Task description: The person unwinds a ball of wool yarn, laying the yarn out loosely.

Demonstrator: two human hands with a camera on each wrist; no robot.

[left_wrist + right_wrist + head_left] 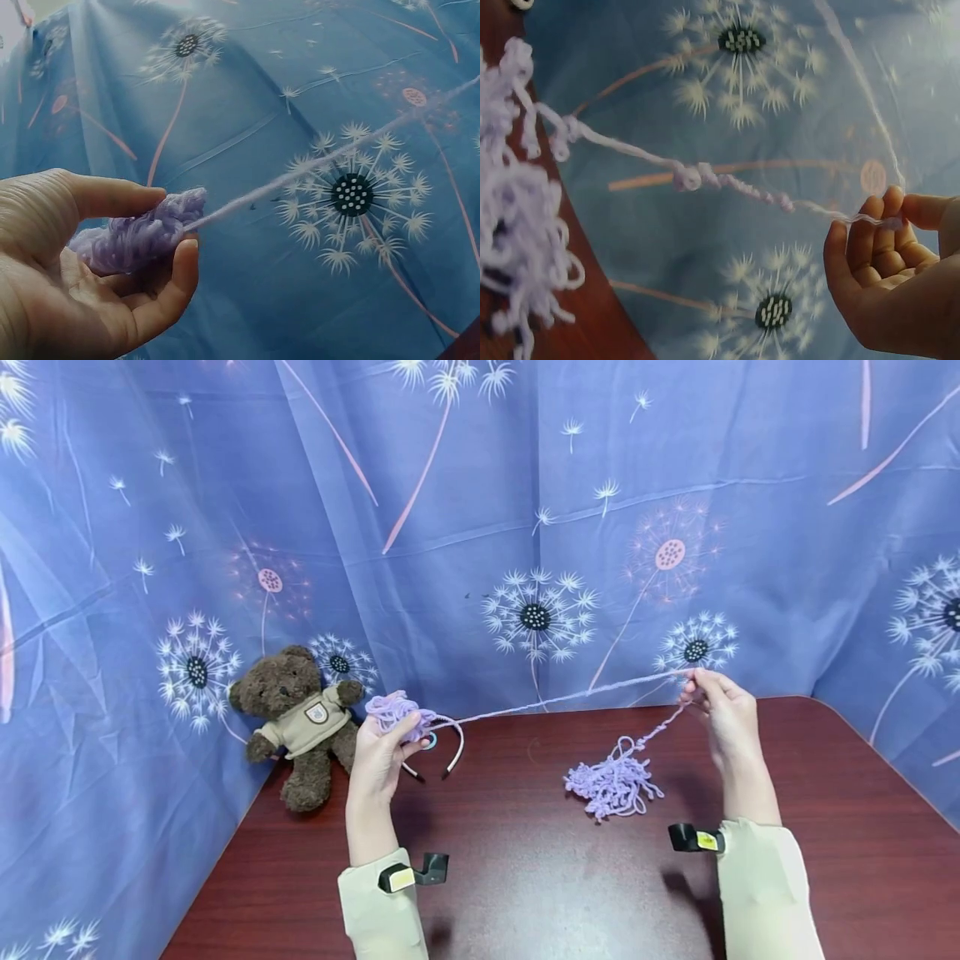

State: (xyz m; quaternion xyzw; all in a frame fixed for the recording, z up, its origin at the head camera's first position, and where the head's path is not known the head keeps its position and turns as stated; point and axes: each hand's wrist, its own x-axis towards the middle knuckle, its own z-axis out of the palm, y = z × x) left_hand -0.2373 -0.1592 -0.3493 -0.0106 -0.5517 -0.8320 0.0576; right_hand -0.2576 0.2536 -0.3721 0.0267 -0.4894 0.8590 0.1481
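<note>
A bundle of lilac yarn [142, 236] is gripped between the thumb and fingers of my left hand [378, 760], raised at the left. From it a strand of yarn [555, 700] stretches taut to my right hand [723, 718]. The right thumb and fingertips pinch that strand, seen closely in the right wrist view [900, 277]. Below the pinch a twisted, knotted length of yarn [735, 184] slopes down to a loose lilac yarn heap [613, 785] on the table. The left fingers partly hide the bundle.
A brown teddy bear [307, 722] in a beige sweater sits at the table's left back edge. Behind my left hand, a thin curved band with dark tips [459, 747] lies on the dark red table [525, 868]. A blue dandelion-print curtain [480, 527] hangs behind.
</note>
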